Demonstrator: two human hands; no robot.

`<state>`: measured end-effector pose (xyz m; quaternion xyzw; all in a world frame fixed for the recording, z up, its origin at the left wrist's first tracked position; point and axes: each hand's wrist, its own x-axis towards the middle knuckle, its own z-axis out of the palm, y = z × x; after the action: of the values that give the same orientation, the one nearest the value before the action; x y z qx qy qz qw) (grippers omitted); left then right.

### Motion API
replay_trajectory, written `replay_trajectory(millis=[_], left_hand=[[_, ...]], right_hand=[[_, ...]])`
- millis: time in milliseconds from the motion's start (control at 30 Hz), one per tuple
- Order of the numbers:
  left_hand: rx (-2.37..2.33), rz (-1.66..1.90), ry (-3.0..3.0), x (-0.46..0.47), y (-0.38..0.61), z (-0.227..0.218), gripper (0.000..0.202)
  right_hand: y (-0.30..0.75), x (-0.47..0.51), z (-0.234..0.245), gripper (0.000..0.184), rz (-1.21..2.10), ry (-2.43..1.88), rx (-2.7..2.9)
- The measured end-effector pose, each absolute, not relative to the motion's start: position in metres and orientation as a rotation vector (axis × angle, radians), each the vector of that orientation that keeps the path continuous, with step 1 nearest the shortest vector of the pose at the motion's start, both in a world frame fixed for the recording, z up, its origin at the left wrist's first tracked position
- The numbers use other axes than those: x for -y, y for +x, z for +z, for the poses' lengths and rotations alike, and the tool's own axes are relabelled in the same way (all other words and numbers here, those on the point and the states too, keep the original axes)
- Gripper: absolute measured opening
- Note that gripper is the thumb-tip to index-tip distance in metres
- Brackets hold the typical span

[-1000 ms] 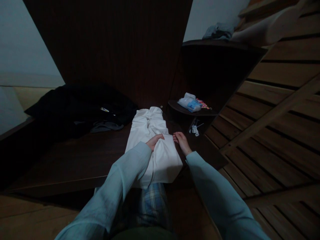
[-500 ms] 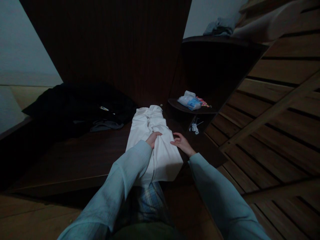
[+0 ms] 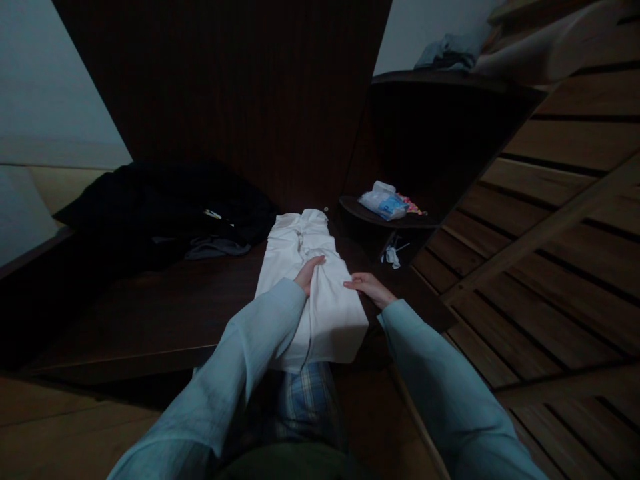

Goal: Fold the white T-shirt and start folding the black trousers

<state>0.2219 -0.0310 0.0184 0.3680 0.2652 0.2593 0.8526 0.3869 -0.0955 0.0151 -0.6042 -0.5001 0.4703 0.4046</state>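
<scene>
The white cloth (image 3: pixel 337 320) lies lengthwise on the worktop (image 3: pixel 150 313), under the fingers and within easy reach. The left hand (image 3: pixel 307 275) seems to pinch a bunched fold, the right hand (image 3: pixel 373 289) its side edge, fingers narrow, apparently keeping the stretch between them controlled. Dark clothes (image 3: pixel 165 207) sit left of the fingers, leaving them room.

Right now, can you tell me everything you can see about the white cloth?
The white cloth looks soft and thin, maybe a garment. It lies lengthwise on the dark bench, bunched and wrinkled at the far end, smoother at the near end, with a fold or seam running down it. The left hand grips its middle; the right hand is at its right edge.
</scene>
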Motion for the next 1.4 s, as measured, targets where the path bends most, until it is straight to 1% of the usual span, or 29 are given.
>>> replay_trajectory(millis=[67,200,333,533,667,767,900,967,1033,1100,1167,1233,1300,1400], left_hand=[[-0.527,0.485,0.792,0.036,0.218,0.018,0.034],[-0.57,0.46,0.877,0.043,0.212,0.015,0.018],[-0.633,0.496,0.957,0.047,0.21,0.014,0.023],[-0.67,0.548,0.921,0.045,0.212,0.008,0.02],[-0.667,0.646,0.834,0.037,0.215,0.002,0.023],[-0.696,0.788,0.786,0.028,0.215,-0.002,0.032],[-0.759,1.09,0.787,0.015,0.214,-0.006,0.058],[-0.806,1.223,0.89,0.01,0.214,-0.01,0.068],[-0.88,1.285,1.113,0.006,0.214,-0.013,0.065],[-0.959,1.249,1.385,0.006,0.215,-0.015,0.051],[-1.01,1.203,1.569,0.008,0.215,-0.015,0.035],[-1.021,1.197,1.63,0.013,0.215,-0.012,0.027],[-1.028,1.207,1.735,0.017,0.215,-0.01,0.027],[-1.124,1.202,2.029,0.02,0.212,-0.007,0.032]], right_hand=[[0.386,0.095,0.014,0.04,1.175,-1.523,1.262],[0.385,0.095,0.012,0.046,1.152,-1.507,1.257],[0.387,0.095,0.012,0.047,1.129,-1.503,1.27],[0.4,0.097,0.017,0.033,1.431,-1.463,1.326],[0.403,0.102,0.016,0.036,1.56,-1.445,1.376],[0.401,0.107,0.011,0.038,1.465,-1.483,1.374],[0.401,0.106,0.006,0.033,1.316,-1.553,1.382],[0.401,0.099,0.005,0.032,1.245,-1.582,1.298],[0.401,0.087,0.005,0.031,1.134,-1.594,1.179],[0.399,0.071,0.004,0.035,1.025,-1.566,1.119],[0.395,0.053,0.003,0.042,0.961,-1.506,1.145],[0.39,0.038,-0.001,0.047,0.911,-1.476,1.197],[0.386,0.026,-0.006,0.042,0.805,-1.5,1.238],[0.383,0.017,-0.014,0.025,0.569,-1.536,1.303]])
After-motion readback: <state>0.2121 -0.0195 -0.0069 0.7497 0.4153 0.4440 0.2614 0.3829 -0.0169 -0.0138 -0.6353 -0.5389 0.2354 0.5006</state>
